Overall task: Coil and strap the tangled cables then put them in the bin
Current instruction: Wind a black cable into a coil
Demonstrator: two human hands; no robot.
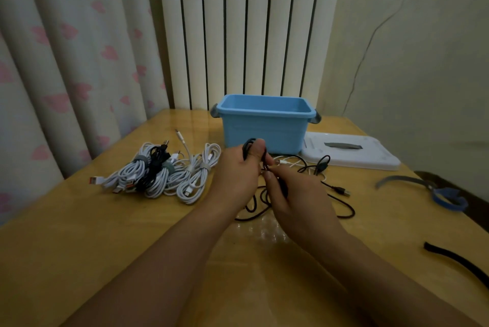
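- Left hand (238,168): fingers curled round small loops of the black cable (341,214), thumb on top.
- Right hand (293,191): pinches the same cable just beside the left; the rest trails loose over the tabletop (79,234) centre.
- Strapped cable bundles (161,170): heaped toward the left edge.
- Blue bin (264,125): open, at the far edge; white lid (349,152) just right of it.
- Loose straps (449,255): near the right edge.
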